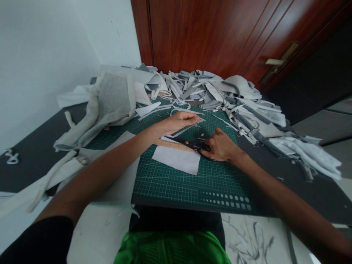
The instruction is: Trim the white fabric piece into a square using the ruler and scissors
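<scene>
My left hand [183,121] is over the cutting mat, thumb and fingers pinched together on a thin pale fabric strip [184,130]. My right hand [220,146] is closed at the handles of a pair of black scissors [189,143]. The scissors' blades point left, across a wooden ruler [176,145]. Under the ruler's near edge lies a small white fabric piece [177,160]. All of this rests on a green gridded cutting mat [165,185]. My fingers partly hide the scissor handles and the strip's end.
Grey and white fabric scraps [192,86] are heaped along the back and right of the dark table [24,135]. A bulky grey fabric bundle [114,95] sits at the left. Behind stands a reddish wooden door [198,36]. Offcuts [253,238] litter the floor.
</scene>
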### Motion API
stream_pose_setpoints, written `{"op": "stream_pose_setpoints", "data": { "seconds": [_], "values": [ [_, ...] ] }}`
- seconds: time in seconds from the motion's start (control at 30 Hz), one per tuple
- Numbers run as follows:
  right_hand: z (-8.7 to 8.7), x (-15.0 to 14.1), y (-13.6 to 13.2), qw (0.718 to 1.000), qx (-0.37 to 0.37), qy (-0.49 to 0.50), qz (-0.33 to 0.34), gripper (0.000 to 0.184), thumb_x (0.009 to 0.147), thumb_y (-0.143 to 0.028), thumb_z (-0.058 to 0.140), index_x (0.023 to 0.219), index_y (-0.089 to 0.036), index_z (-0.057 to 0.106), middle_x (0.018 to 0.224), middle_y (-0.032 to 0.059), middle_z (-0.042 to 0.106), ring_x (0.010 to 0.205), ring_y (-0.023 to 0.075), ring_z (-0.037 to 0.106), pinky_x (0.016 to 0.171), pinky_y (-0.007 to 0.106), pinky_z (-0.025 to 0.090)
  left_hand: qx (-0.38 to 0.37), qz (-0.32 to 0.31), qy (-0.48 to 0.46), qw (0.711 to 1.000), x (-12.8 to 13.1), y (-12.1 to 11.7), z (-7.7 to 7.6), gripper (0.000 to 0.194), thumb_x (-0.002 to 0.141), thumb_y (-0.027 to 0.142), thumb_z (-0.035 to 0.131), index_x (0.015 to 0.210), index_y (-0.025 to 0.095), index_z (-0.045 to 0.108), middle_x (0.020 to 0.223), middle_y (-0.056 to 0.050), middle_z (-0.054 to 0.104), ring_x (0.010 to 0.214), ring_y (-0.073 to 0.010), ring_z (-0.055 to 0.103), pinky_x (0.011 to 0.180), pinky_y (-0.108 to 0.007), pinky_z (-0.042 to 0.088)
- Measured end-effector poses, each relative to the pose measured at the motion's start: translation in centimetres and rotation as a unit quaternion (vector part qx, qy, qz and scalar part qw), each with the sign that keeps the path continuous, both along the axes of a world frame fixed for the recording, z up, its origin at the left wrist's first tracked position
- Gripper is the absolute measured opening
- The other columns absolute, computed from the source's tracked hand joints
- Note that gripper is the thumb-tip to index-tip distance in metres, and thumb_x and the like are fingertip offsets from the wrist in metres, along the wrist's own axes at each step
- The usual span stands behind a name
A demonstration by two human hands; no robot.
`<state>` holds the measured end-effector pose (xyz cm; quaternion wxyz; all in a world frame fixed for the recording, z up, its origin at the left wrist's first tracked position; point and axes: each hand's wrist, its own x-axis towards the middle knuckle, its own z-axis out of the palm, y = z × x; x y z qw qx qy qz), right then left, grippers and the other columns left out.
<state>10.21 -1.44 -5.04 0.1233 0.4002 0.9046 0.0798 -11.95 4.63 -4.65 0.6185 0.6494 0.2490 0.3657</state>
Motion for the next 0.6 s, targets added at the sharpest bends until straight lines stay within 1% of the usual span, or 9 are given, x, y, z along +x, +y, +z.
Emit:
{"op": "stream_pose_setpoints", "data": {
  "seconds": [0.1,0.2,0.37,0.5,0.6],
  "values": [
    [-0.06,0.06,0.06,1.0,0.001,0.001,0.003,0.051,0.098,-0.053,0.048,0.079,-0.016,0.075,0.076,0.0109,0.075,0.067,0.0209,0.058,0.091,0.041,0.026,-0.015,-0.001,-0.001,1.0,-0.26,0.13,0.31,0.018,0.093,0.023,0.074,0.079,0.013,0.068,0.074,0.003,0.059,0.08,-0.011,0.054,0.089,-0.028,0.041],
    [-0.08,0.02,0.09,1.0,0.0,0.003,0.003,0.05,0.098,-0.052,0.048,0.079,-0.015,0.076,0.076,0.0109,0.075,0.066,0.0205,0.058,0.09,0.041,0.026,-0.022,-0.009,-0.014,1.0,-0.55,0.36,0.5,0.022,0.093,0.025,0.075,0.076,0.013,0.067,0.071,0.004,0.057,0.078,-0.0108,0.054,0.087,-0.027,0.042],
    [-0.19,-0.03,0.23,1.0,-0.002,0.002,0.004,0.05,0.099,-0.052,0.048,0.077,-0.016,0.075,0.076,0.0107,0.075,0.065,0.0204,0.058,0.091,0.041,0.027,-0.023,-0.009,-0.01,1.0,-0.79,0.41,0.74,0.025,0.09,0.032,0.079,0.078,0.013,0.069,0.073,0.003,0.059,0.075,-0.0107,0.053,0.084,-0.027,0.043],
    [-0.26,0.04,0.37,1.0,-0.002,-0.001,0.006,0.051,0.099,-0.053,0.048,0.077,-0.016,0.075,0.076,0.0109,0.075,0.065,0.0206,0.058,0.092,0.042,0.027,-0.026,-0.002,-0.006,1.0,-0.7,0.28,0.82,0.027,0.089,0.034,0.08,0.077,0.013,0.068,0.075,0.003,0.06,0.077,-0.0109,0.054,0.085,-0.028,0.043],
    [-0.27,0.08,0.45,1.0,-0.005,-0.003,0.012,0.052,0.1,-0.053,0.046,0.077,-0.016,0.075,0.075,0.011,0.075,0.065,0.0205,0.058,0.091,0.042,0.027,-0.024,-0.001,-0.006,1.0,-0.78,0.4,0.77,0.026,0.089,0.035,0.081,0.082,0.012,0.07,0.076,0.003,0.06,0.078,-0.0106,0.053,0.086,-0.028,0.043]
  ]
}}
